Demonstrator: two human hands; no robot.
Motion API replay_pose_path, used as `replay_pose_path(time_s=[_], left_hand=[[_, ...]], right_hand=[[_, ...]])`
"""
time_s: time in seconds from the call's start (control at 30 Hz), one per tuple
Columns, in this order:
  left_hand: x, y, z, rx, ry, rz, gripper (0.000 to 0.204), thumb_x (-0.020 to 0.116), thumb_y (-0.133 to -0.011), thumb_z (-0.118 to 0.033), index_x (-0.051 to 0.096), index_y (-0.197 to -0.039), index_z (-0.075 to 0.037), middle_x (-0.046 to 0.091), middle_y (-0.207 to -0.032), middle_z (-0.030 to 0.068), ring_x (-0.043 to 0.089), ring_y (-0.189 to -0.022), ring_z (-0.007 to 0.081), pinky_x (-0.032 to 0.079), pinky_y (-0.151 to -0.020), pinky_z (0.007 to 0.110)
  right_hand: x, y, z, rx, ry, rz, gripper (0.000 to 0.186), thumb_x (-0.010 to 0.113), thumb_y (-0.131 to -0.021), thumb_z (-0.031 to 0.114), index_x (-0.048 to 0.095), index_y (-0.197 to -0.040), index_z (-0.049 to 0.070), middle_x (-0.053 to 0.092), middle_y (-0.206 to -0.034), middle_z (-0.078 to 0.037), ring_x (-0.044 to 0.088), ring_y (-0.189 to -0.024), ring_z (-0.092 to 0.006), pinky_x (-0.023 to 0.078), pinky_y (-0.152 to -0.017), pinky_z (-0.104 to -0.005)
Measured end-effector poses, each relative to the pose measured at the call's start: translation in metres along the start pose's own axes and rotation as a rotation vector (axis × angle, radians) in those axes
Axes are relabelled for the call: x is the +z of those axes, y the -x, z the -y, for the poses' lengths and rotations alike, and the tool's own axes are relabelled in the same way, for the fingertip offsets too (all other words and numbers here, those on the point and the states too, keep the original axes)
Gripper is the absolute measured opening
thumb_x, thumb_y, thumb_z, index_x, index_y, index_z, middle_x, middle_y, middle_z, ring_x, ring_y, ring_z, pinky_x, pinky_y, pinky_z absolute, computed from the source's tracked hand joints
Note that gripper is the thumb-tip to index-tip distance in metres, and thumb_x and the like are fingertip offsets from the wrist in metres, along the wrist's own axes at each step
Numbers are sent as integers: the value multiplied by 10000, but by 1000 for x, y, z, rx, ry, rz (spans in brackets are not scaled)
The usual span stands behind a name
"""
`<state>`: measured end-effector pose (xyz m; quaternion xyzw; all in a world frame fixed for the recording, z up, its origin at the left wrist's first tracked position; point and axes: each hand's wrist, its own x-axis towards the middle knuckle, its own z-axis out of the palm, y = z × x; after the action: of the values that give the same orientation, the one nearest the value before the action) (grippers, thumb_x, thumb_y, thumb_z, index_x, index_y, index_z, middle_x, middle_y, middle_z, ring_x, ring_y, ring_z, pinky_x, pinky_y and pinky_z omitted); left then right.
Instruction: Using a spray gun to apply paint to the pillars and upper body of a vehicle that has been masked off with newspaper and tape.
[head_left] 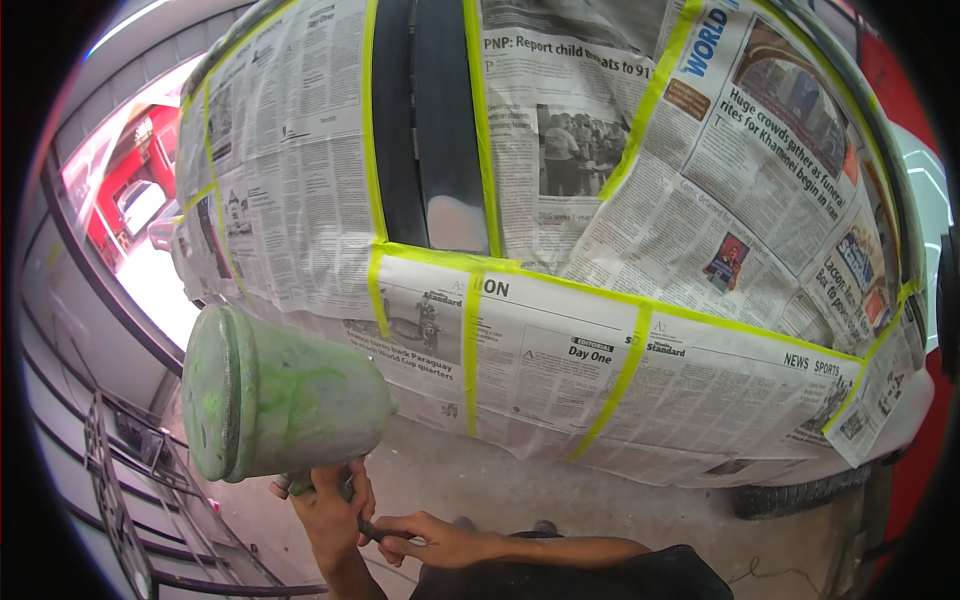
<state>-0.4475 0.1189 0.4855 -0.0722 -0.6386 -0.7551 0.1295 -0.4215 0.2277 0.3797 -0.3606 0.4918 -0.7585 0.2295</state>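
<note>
My left hand [335, 510] is closed round a spray gun under its large paint cup [300, 395], which is whitish with green stains and tilted toward the left. The cup hides most of the gun. My right hand [425, 540] is closed on a short dark stem [372, 532] just below my left hand; whether it is a knob or a hose fitting I cannot tell. Beyond the cup stands a car body covered in newspaper [560, 370] held by yellow-green masking tape [612, 390]. A dark pillar strip [450, 130] stays uncovered, with a whitish patch [457, 222] at its lower end.
A black metal rack [115, 490] stands at the lower left. The car's tire [800, 495] shows at the lower right, above the concrete floor [640, 515]. A bright doorway [130, 210] opens at the far left, and a red surface [915, 440] lies along the right.
</note>
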Motion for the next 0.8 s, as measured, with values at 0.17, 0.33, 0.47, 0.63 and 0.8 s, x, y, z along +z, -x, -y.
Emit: replay_pose_path(time_s=[0.17, 0.33, 0.47, 0.63, 0.8], left_hand=[[-9, 3, -2, -60, 38, 153, 364, 410, -996, -317, 418, -916, 37, 483, -722, 100, 332, -321, 80, 295, -253, 226], [-16, 1, 1, -50, 34, 155, 361, 414, -991, -313, 417, -895, 35, 479, -721, 92, 333, -317, 85, 296, -253, 230], [-4, 3, -9, -41, -7, 67, 372, 411, -1004, -328, 411, -918, 34, 478, -721, 82, 336, -318, 78, 289, -254, 223], [-2, 6, -7, -24, -24, 56, 372, 409, -1008, -333, 407, -933, 31, 480, -722, 81, 336, -321, 74, 288, -257, 218], [-5, 6, -9, -65, 24, 123, 365, 401, -1007, -328, 405, -929, 28, 473, -717, 80, 331, -321, 72, 288, -258, 218]], right_hand=[[3, 2, 0, -16, -18, 5, 296, 431, -1008, 217, 535, -1195, 12, 521, -720, -17, 494, -705, -112, 434, -711, -283], [6, 2, -1, -73, -10, -5, 339, 404, -1021, 272, 530, -1211, 21, 461, -702, -8, 452, -675, -101, 423, -659, -267], [6, 2, 1, -49, -28, 9, 321, 414, -1016, 248, 532, -1205, 16, 482, -709, -14, 468, -686, -109, 425, -678, -276], [7, 3, -3, -54, -14, 15, 330, 401, -1023, 263, 530, -1205, 19, 450, -687, -2, 446, -669, -102, 419, -647, -270], [9, 4, 4, -75, -17, 20, 332, 399, -1023, 268, 531, -1198, 18, 448, -686, -1, 440, -667, -102, 415, -648, -270]])
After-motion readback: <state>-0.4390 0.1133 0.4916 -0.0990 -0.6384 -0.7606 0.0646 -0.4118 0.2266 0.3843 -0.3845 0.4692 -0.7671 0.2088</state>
